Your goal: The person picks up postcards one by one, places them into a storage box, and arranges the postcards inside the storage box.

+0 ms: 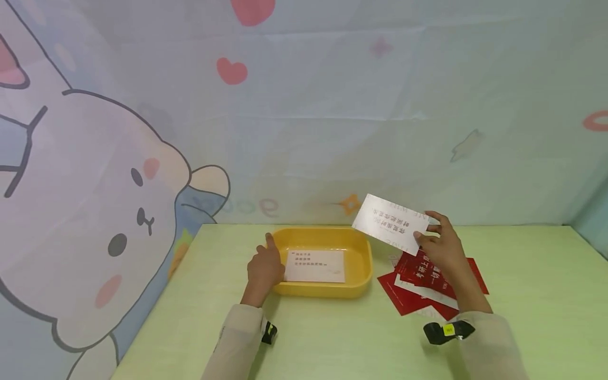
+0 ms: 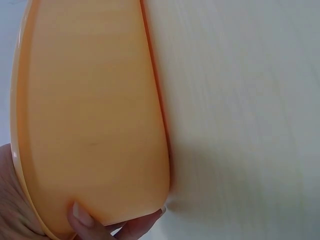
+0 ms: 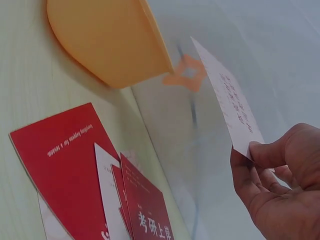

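Fingers of the left hand (image 1: 266, 266) gripped one end of one yellow tray (image 1: 323, 290); head view alone showed one white card (image 1: 315, 266) inside, left wrist view alone a fingertip (image 2: 83, 215) on its outer wall. One pile of red and white cards (image 1: 427, 277), count unclear, overlapped nearby. Right hand (image 1: 442, 245), raised, pinched one printed card (image 1: 391, 224).

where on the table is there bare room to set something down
Bare table shows between the sleeves, in front of the yellow tray; left of the left hand; and right of the card pile. Crowded: the pile, with the right hand holding a white card nearby, and the tray, with another card inside.
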